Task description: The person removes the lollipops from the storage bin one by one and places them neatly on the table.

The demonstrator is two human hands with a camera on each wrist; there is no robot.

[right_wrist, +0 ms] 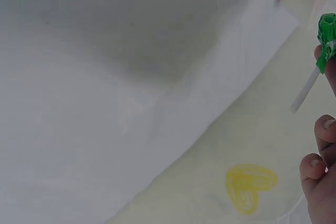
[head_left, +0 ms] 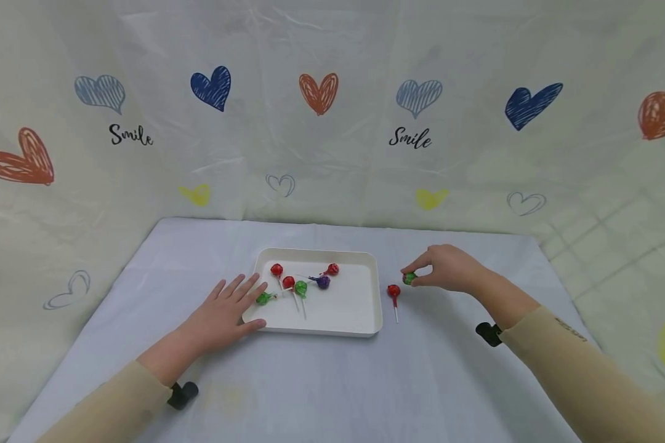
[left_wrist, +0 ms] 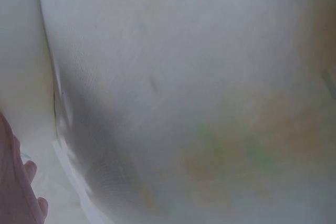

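Observation:
My right hand (head_left: 450, 267) pinches a green-wrapped lollipop (head_left: 409, 279) above the table, to the right of the tray. In the right wrist view the white stick of this green lollipop (right_wrist: 326, 40) points downward, away from the fingers. Just left of that hand, a red lollipop (head_left: 394, 291) lies on the cloth with its stick toward me. My left hand (head_left: 221, 317) is spread at the left edge of the white tray (head_left: 343, 317), fingers straight. Inside the tray lie several lollipops: red ones (head_left: 332, 269), green ones (head_left: 301, 288) and a purple one (head_left: 323, 282).
A white cloth (head_left: 332, 387) covers the table. Behind it hangs a pale curtain (head_left: 360, 166) printed with hearts and the word Smile. Dark wrist straps show at both sleeves. The left wrist view holds mostly blurred cloth.

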